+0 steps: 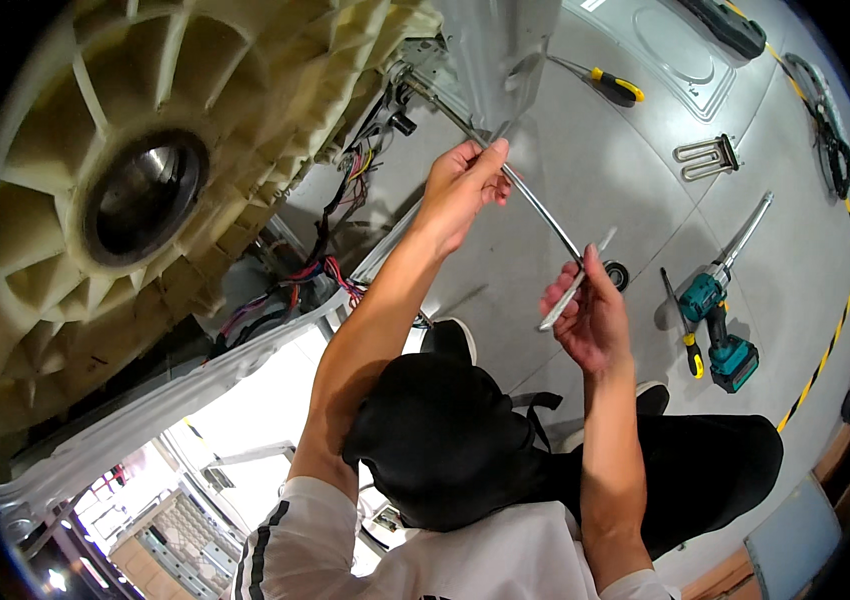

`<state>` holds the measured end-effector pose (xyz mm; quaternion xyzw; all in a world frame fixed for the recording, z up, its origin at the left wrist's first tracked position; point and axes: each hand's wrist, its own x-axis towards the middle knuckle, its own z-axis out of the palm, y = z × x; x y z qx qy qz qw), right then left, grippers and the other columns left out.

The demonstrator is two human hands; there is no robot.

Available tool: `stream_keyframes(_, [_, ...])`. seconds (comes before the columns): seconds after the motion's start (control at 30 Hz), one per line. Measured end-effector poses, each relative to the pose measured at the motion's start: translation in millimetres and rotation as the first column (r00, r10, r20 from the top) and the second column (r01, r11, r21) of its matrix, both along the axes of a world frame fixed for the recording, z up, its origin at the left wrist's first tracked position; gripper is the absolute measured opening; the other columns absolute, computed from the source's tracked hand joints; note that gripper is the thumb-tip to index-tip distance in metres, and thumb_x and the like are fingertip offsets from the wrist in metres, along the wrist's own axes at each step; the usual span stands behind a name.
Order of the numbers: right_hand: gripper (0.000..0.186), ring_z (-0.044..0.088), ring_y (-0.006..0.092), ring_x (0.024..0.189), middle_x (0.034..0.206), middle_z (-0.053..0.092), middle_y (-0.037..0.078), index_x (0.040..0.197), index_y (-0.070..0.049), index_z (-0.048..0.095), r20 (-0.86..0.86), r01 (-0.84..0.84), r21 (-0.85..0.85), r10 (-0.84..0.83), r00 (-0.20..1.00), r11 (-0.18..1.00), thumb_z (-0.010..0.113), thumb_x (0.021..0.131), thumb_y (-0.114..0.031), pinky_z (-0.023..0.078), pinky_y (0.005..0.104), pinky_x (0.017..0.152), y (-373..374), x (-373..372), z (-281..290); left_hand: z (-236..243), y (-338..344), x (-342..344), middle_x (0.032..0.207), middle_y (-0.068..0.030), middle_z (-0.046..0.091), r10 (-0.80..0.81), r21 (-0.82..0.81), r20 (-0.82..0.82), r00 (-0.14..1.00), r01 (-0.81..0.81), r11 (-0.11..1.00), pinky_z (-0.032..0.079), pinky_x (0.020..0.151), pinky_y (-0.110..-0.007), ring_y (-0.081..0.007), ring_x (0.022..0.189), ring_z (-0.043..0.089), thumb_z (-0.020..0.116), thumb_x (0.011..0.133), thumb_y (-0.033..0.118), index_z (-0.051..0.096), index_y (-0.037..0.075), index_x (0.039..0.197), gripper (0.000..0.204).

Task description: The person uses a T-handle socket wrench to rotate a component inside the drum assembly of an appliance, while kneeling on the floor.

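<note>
A long metal T-handle wrench [542, 208] slants from the washing machine down to the right. Around the upper part of its shaft, my left hand [465, 190] is closed. My right hand [593, 315] grips the crossbar [567, 302] at the lower end, with the thumb up against the shaft's end. The wrench's far end meets a metal fitting [402, 76] beside the tub; how it sits there is too small to tell. The cream ribbed plastic tub [45, 190] fills the upper left, with a round metal-lined hub [150, 190] in it.
Coloured wires [325, 270] hang below the tub, above the white cabinet edge [195, 415]. On the tiled floor lie a yellow-black screwdriver [617, 86], a heating element [709, 157], a bearing [617, 275], a teal cordless tool [707, 297] and another screwdriver [692, 352]. Striped tape [825, 370] runs along the right.
</note>
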<state>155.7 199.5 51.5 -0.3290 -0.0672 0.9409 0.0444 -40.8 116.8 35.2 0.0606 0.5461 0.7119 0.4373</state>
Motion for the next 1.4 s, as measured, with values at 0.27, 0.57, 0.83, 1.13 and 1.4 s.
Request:
stream_keyframes(0.27, [0.034, 0.066, 0.0227, 0.07, 0.071, 0.065, 0.011, 0.086, 0.001, 0.06, 0.391, -0.296, 0.621, 0.04, 0.919, 0.726, 0.05, 0.09, -0.031, 0.054, 0.0337, 0.066, 10, 4, 9, 12, 4, -4, 0.083, -0.0168, 0.062, -0.07, 0.064, 0.058, 0.996, 0.066, 0.996, 0.048, 0.058, -0.026, -0.0133, 0.062, 0.056, 0.048, 0.092, 0.021, 0.051, 0.001, 0.09, 0.02])
stream_keyframes(0.57, [0.044, 0.057, 0.028, 0.104, 0.104, 0.063, 0.007, 0.117, -0.009, 0.054, 0.284, -0.26, 0.777, -0.049, 0.957, -0.573, 0.067, 0.074, -0.009, 0.04, 0.0431, 0.095, 10, 9, -13, 8, 0, -1, 0.082, -0.0168, 0.062, -0.057, 0.052, 0.082, 0.995, 0.053, 0.997, 0.047, 0.056, -0.025, -0.0133, 0.061, 0.056, 0.051, 0.091, 0.021, 0.051, 0.0, 0.09, 0.022])
stream_keyframes(0.83, [0.034, 0.065, 0.0207, 0.065, 0.07, 0.064, 0.008, 0.09, 0.001, 0.055, 0.039, 0.001, -0.039, 0.001, 0.999, 0.999, 0.044, 0.093, -0.031, 0.056, 0.036, 0.068, 2, -6, 3, 7, -1, -2, 0.083, -0.0162, 0.062, -0.057, 0.06, 0.089, 0.994, 0.052, 0.997, 0.046, 0.055, -0.024, -0.013, 0.06, 0.055, 0.049, 0.092, 0.025, 0.051, -0.002, 0.095, 0.026])
stream_keyframes(1.13, [0.037, 0.063, 0.0254, 0.085, 0.092, 0.065, 0.015, 0.105, 0.002, 0.058, 0.614, -0.606, 0.788, -0.056, 0.788, 0.114, 0.058, 0.084, -0.027, 0.047, 0.0302, 0.081, 16, 5, 9, 4, -4, -4, 0.084, -0.0164, 0.061, -0.074, 0.117, 0.114, 0.991, 0.06, 0.991, 0.046, 0.059, -0.026, -0.015, 0.064, 0.056, 0.045, 0.093, 0.024, 0.051, 0.0, 0.094, 0.025])
stream_keyframes(1.4, [0.025, 0.06, 0.0278, 0.098, 0.101, 0.063, 0.016, 0.099, 0.001, 0.062, 0.324, -0.317, 0.942, 0.055, 0.944, -0.107, 0.061, 0.082, -0.016, 0.047, 0.033, 0.084, 7, 10, -4, 3, -6, -3, 0.079, -0.0152, 0.061, -0.04, 0.071, 0.112, 0.993, 0.033, 0.997, 0.045, 0.056, -0.024, -0.0135, 0.062, 0.055, 0.048, 0.092, 0.027, 0.052, 0.001, 0.089, 0.026])
